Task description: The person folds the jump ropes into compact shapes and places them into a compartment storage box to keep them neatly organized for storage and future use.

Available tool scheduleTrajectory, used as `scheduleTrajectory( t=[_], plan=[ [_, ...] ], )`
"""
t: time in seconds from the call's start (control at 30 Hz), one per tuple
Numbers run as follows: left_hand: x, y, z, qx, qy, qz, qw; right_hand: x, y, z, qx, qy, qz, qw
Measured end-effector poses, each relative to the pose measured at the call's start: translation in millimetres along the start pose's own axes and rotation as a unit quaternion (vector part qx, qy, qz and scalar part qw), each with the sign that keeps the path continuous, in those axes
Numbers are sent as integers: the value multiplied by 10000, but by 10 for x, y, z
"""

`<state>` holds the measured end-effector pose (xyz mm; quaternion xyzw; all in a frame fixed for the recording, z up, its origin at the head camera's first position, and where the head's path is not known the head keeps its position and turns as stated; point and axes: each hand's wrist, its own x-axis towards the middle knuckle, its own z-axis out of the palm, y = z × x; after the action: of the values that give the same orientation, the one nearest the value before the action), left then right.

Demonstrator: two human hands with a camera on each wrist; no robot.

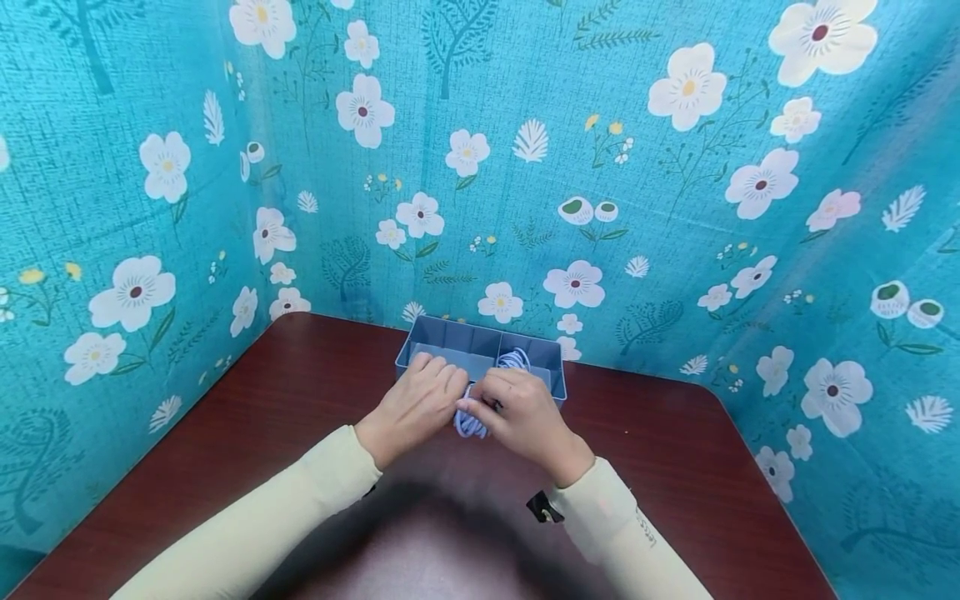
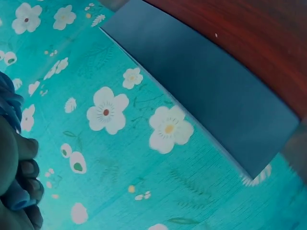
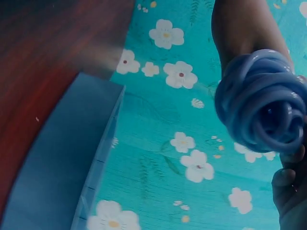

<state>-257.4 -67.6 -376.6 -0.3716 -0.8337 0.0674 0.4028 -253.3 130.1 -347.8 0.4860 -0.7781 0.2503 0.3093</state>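
Cord is what you have in hand: a blue coiled cord (image 1: 471, 423) bunched between your left hand (image 1: 414, 407) and right hand (image 1: 525, 417), both with fingers curled around it, just in front of the grey-blue divided box (image 1: 551, 354) that sits beyond your knuckles on the dark red table (image 1: 247, 433). From your right wrist the coil (image 3: 261, 103) shows as several glossy loops wound into a loose bundle, with a fingertip (image 3: 288, 179) tucked beneath it; from your left wrist only a sliver of the blue loops (image 2: 10, 103) shows above your curled fingers (image 2: 21, 177). More blue cord (image 1: 514, 360) lies in a compartment just past your right hand. Judging by the look, the cord is light, soft and springy, with a smooth skin that could slip, so the loops will likely want to spread once pressure eases. Take hold across the whole bundle, pinching all the loops together at the middle rather than gripping a single strand.
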Motion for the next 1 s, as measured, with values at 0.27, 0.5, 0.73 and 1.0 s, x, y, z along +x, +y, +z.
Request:
scheduleTrajectory(
  t=[0.27,0.5,0.73,1.0],
  plan=[
    [-36,-16,11,-1639,262,-105,9861,-60,87,86,2126,152,434,9761],
    [-46,-42,5,-2010,261,-72,9792,-3,-13,-84,2559,-179,233,9663],
    [-70,-38,6,-2468,225,-2,9688,-45,-31,-182,2707,-617,-13,9607],
    [-83,-49,27,-2606,228,24,9652,-208,176,-19,2169,-869,159,9722]
  ],
)
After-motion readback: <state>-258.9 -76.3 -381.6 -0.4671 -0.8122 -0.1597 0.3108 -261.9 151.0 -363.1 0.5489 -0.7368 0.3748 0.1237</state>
